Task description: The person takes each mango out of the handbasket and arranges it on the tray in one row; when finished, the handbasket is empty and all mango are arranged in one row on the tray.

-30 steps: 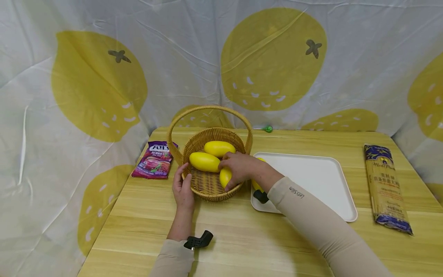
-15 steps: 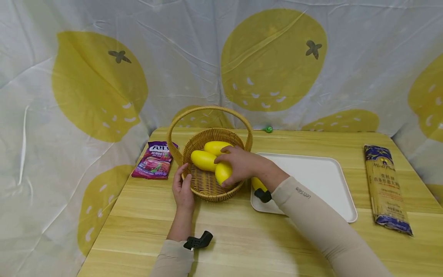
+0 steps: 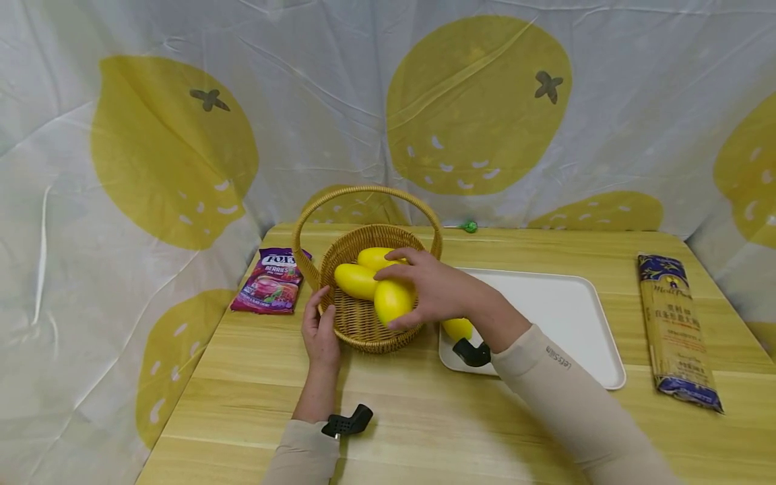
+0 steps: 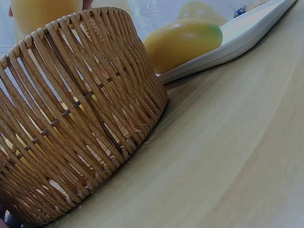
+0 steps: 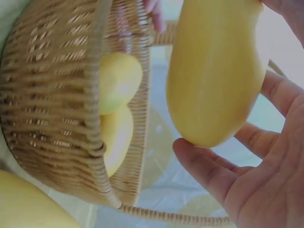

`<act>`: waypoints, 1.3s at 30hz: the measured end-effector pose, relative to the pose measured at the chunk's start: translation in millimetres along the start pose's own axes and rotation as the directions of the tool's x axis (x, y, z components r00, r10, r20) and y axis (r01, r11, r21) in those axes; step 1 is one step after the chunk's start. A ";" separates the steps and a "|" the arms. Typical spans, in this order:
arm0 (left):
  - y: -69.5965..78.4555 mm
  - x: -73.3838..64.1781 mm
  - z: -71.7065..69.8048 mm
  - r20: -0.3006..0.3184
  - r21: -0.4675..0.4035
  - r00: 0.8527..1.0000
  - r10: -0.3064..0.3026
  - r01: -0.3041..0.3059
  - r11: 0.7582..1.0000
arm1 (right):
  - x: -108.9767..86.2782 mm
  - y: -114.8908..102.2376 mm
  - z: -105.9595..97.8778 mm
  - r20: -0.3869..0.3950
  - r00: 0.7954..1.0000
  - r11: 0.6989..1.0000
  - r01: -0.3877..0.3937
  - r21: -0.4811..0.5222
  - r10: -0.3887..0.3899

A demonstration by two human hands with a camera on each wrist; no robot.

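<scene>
A wicker basket [image 3: 364, 340] with a tall arched handle stands at the middle of the table. My left hand [image 3: 321, 340] grips the basket's left side near the handle's foot. My right hand [image 3: 445, 286] holds a yellow mango [image 3: 393, 304] over the right part of the basket, fingers and thumb spread round it. In the right wrist view, this held mango [image 5: 216, 76] is raised beyond the basket rim [image 5: 97, 123]. Two further mangoes [image 3: 354, 281] lie inside the basket. Another mango [image 4: 183, 42], green-tipped, rests on the white tray [image 4: 228, 57], partly hidden by my right forearm in the head view.
A purple candy bag [image 3: 271, 281] lies left of the basket. Behind, near the table's back edge, is a green lollipop [image 3: 469, 227]. A long spaghetti packet [image 3: 677, 330] lies at the right. Lemon-print cloth [image 3: 315, 101] hangs behind the table.
My right hand has lifted the mango from low inside the basket to higher up, its wrist shifting right. The left hand and basket have stayed put.
</scene>
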State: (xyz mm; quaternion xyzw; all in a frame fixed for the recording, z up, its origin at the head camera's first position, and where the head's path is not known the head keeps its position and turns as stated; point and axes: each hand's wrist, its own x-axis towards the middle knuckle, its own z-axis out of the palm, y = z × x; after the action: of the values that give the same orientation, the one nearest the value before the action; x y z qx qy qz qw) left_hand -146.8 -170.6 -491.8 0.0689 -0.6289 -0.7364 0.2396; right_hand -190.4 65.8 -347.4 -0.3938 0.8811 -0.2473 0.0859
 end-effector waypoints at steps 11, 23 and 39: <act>0.1 -0.3 2.3 0.002 -0.017 1.000 -0.003 0.003 1.000 | -43.3 -5.4 14.8 -0.126 0.992 0.993 0.039 0.111 -0.025; 1.0 1.3 4.9 -0.011 -0.028 1.000 0.009 -0.009 1.000 | -97.9 -2.3 26.4 0.005 0.995 0.968 -0.096 0.232 0.097; 1.7 -0.7 3.0 -0.011 -0.037 1.000 0.011 -0.011 0.999 | -121.0 57.7 9.9 -0.266 0.905 0.928 -0.261 0.267 0.331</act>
State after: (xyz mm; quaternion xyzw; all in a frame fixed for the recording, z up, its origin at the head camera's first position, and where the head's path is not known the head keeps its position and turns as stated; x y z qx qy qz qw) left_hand -147.0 -167.8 -489.7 0.0650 -0.6140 -0.7464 0.2484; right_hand -143.0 184.0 -390.3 -0.1991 0.8997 -0.3874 0.0290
